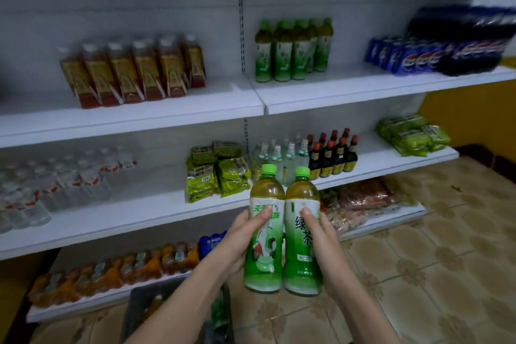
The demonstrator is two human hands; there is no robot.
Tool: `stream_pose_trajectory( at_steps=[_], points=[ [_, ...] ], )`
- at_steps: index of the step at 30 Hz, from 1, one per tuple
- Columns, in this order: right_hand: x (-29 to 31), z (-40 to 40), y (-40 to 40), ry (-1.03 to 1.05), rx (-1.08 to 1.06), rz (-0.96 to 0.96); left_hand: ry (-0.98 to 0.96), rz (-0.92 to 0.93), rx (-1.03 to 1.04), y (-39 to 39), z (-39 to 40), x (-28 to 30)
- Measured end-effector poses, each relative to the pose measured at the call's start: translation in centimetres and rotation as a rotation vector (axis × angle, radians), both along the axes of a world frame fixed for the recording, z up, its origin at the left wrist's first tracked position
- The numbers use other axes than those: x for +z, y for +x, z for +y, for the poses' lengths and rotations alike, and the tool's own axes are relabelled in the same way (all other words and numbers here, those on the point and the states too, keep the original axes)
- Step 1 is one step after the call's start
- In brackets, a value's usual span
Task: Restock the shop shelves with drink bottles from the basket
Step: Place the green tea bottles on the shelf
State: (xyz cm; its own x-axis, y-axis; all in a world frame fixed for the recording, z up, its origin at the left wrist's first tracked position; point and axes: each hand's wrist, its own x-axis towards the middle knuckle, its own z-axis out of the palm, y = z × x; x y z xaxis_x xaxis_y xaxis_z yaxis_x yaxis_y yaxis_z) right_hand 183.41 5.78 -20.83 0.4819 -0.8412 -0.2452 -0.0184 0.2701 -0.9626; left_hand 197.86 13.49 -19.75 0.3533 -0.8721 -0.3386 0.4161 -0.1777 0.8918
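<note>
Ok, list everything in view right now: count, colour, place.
held tea bottles: two, green caps, side by side.
shelved green tea bottles: several, upper shelf, middle.
amber drink bottles: about six, white caps, upper shelf, left.
blue cola packs: several, upper shelf, right.
water bottles: many, clear, middle shelf, left.
green packets: piles, middle shelf.
dark sauce bottles: about eight, red caps, middle shelf.
orange bottles: a row, bottom shelf.
basket: one, dark, floor.
left hand: grips left bottle.
right hand: grips right bottle.
</note>
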Motion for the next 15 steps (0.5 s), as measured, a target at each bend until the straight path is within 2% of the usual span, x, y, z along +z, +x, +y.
stream_pose_trajectory(
  at_steps=[7,15],
  points=[
    [6.9,-8.3,-3.5,-0.181,0.035,-0.075,-0.147,-0.079,-0.072,-1.8,-9.1,6.4],
    [11.7,-16.2,0.2,-0.321,0.009,-0.126,-0.262,-0.215,-0.091,2.0,-16.7,12.0]
  ],
)
